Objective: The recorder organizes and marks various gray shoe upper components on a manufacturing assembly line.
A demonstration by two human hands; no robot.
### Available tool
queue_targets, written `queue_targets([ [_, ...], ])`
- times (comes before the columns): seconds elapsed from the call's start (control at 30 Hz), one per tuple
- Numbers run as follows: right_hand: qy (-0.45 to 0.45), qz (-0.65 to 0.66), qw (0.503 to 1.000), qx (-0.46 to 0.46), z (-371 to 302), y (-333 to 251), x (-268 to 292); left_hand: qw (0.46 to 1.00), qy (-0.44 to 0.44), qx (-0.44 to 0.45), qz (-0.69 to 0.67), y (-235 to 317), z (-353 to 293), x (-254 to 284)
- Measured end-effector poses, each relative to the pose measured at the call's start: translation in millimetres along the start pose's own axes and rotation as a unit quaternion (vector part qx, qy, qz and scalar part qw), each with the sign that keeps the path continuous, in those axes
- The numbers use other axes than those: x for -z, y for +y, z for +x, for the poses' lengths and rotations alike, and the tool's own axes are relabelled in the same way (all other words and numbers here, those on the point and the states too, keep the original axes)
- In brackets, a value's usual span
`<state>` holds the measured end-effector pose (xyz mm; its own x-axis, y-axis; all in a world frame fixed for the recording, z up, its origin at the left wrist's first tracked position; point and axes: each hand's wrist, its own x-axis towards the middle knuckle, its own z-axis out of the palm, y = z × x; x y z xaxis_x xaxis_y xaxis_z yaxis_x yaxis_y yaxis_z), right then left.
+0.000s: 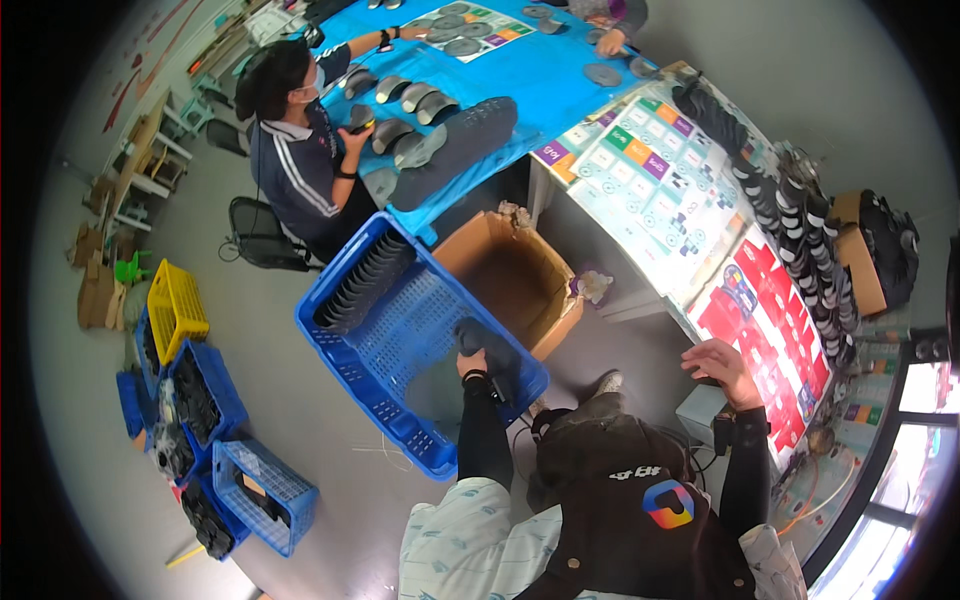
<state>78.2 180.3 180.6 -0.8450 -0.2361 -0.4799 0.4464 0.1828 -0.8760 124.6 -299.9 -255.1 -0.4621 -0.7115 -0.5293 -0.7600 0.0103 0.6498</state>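
Left hand (473, 362) is down inside the blue crate (372, 400), fingers wrapped around a dark shoe sole (492, 357) near the crate's right corner. Right hand (722, 367) is well away from it, fingers loosely spread and holding nothing, resting at the edge of the table (640, 190). More dark soles (362, 280) are stacked along the crate's far wall, with an open cardboard box (510, 275) just beside it.

crate (400, 330) left of cardboard box (515, 275); table (690, 200) right.
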Motion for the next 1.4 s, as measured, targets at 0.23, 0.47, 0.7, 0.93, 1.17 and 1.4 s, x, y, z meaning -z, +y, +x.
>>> queue_targets([
  [0.23, -0.019, -0.023, 1.000, 0.004, -4.4, 14.1, 15.7, 0.984, 0.031, -0.168, -0.045, 24.9, -66.7, 90.4],
  [0.47, -0.209, -0.040, 0.972, 0.096, 52.0, 18.9, -42.0, 0.880, -0.366, -0.179, -0.246, 207.7, -268.3, 137.1],
  [0.7, 0.008, -0.240, 0.956, 0.171, 84.5, 36.1, 11.0, 0.853, -0.432, -0.260, -0.134, 266.7, -337.8, 4.6],
  [0.93, 0.187, -0.110, 0.967, 0.137, 82.0, 81.4, 144.2, 0.847, -0.457, -0.118, -0.244, 267.6, -389.9, -143.9],
  [1.17, 0.310, -0.054, 0.940, 0.131, 100.8, 140.9, 242.0, 0.888, -0.404, -0.139, -0.172, 297.8, -439.7, -255.8],
  [1.4, 0.363, -0.001, 0.923, 0.126, 116.1, 227.5, 311.5, 0.898, -0.394, -0.089, -0.177, 297.8, -415.8, -265.9],
])
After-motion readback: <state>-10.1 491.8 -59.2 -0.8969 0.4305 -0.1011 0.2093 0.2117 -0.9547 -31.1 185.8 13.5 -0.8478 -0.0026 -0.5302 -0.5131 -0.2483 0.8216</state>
